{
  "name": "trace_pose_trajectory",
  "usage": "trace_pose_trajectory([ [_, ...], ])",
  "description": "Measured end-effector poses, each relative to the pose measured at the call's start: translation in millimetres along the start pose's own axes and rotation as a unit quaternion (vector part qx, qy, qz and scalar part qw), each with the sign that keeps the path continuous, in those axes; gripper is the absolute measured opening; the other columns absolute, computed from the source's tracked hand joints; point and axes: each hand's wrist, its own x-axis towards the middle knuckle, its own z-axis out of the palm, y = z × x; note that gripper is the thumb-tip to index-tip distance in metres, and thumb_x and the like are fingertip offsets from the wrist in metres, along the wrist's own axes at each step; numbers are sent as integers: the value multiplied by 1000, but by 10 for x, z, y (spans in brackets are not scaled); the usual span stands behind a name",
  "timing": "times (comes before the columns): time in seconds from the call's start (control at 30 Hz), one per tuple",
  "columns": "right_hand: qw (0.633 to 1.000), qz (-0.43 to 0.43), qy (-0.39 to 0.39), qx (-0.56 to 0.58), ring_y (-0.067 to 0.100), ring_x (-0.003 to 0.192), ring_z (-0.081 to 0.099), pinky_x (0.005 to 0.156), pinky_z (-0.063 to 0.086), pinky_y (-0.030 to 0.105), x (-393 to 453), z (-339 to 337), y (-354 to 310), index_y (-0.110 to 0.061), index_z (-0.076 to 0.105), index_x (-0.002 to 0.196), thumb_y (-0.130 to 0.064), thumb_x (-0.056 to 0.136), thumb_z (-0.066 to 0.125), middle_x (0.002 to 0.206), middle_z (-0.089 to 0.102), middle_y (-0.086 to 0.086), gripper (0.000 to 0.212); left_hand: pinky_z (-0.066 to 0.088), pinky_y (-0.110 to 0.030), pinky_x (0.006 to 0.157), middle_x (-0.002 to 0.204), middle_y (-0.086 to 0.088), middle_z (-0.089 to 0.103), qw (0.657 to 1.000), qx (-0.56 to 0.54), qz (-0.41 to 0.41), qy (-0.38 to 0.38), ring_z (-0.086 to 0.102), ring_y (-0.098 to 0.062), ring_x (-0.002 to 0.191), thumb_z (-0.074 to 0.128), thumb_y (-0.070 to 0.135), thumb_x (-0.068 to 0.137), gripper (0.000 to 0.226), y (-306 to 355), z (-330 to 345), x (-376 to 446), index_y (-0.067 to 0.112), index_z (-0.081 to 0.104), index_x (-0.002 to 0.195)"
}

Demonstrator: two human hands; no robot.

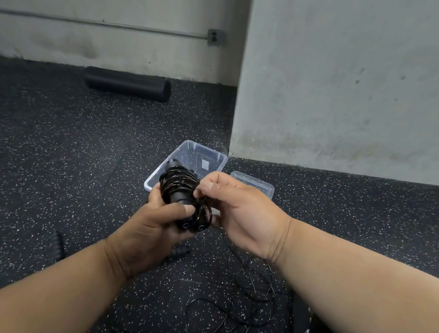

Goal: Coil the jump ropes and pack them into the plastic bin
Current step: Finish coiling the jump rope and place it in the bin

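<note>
My fingers [180,210] feel glossy black cord [180,186] on matt handles; the bin [187,148] is clear plastic, the floor [49,145] speckled rubber.

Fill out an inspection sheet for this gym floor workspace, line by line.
Surface: black speckled rubber floor.
Job's things: coiled jump rope wound round its handles, held above the clear plastic bin; bin lid lies beside the bin; loose rope tangled on the floor; two more handles on the floor.
Clutter: black foam roller against the wall.
Hands: left hand grips the handles; right hand pinches the rope at the coil.
Cables: conduit running to a wall outlet.
Surroundings: grey concrete walls, scuffed and stained.
</note>
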Motion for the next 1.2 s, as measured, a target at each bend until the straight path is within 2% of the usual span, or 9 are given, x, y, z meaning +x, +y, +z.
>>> trace_pose_trajectory([
  [0.2, 999, 1, -32, 1, 13, 79, 51, 66, 33, 33, -36, -68, 8, -26, 66, 81, -30, 93, 64, 91, 63, -2, 13, 64, -51, 81, 138, -29, 63, 999, 26, -41, 21, 70, -44, 114, 73, 13, 80, 78, -35, 72, -18, 21, 39, 150],
  [0.33, 999, 16, -28, 26, 18, 76, 43, 58, 34, 33, -30, -103, -10, -22, 66, 82, -29, 93, 66, 88, 64, 1, 14, 63, -45, 85, 132, -24, 69, 994, 49, -91, -28, 72, -45, 108, 71, 10, 80, 75, 9, 79, -57, 14, 42, 149],
  [0.53, 978, 78, 33, -190, 9, 64, 49, 64, 39, 27, 1, 29, -25, -14, 67, 75, -16, 101, 63, 68, 58, 0, 27, 54, -59, 97, 111, -2, 69, 981, 153, -78, 91, 66, -23, 96, 76, -1, 78, 74, -188, 110, 5, 37, 42, 132],
  [0.63, 957, 147, 56, -244, 5, 49, 46, 47, 33, 20, 7, 63, -61, -16, 69, 73, -21, 98, 67, 58, 58, -5, 26, 54, -36, 67, 88, 9, 72, 974, 192, -74, 99, 66, -7, 73, 68, -5, 92, 73, -326, 100, 20, 38, 33, 140],
  [0.73, 951, 112, 41, -285, 7, 52, 44, 53, 34, 25, -26, 64, -60, -20, 58, 61, -16, 91, 71, 56, 52, -9, 33, 58, -46, 81, 105, -5, 73, 969, 217, -49, 104, 71, -19, 86, 78, 6, 78, 98, -297, 86, 32, 47, 25, 149],
  [0.8, 934, 74, -10, -349, 9, 54, 38, 53, 29, 29, -80, 91, -113, -21, 53, 62, -9, 89, 68, 54, 46, -9, 33, 58, -51, 89, 110, -5, 74, 973, 214, -47, 67, 70, -23, 96, 81, 16, 71, 99, -236, 49, 26, 49, 28, 148],
  [0.93, 910, 37, -95, -402, 10, 59, 41, 56, 33, 29, -129, -3, -328, -19, 53, 71, -5, 93, 65, 62, 48, -8, 28, 52, -30, 67, 98, -9, 68, 978, 200, -60, 23, 61, -16, 79, 81, 18, 71, 75, -152, 63, 22, 25, 41, 134],
  [1.07, 935, 1, -52, -351, 9, 65, 52, 66, 43, 24, -78, -202, -393, -7, 61, 81, -1, 92, 68, 70, 57, 0, 14, 52, -34, 71, 100, -10, 72, 980, 191, -61, 11, 65, -17, 85, 69, 1, 88, 54, -177, 95, 35, 26, 46, 130],
  [1.2, 953, 0, 8, -304, 24, 77, 43, 74, 36, 41, 12, -406, -328, -14, 68, 84, -18, 92, 78, 79, 54, 10, 13, 56, -35, 70, 103, -12, 73, 978, 198, -58, 30, 69, -18, 87, 56, -5, 100, 48, -130, 63, 7, 28, 52, 135],
])
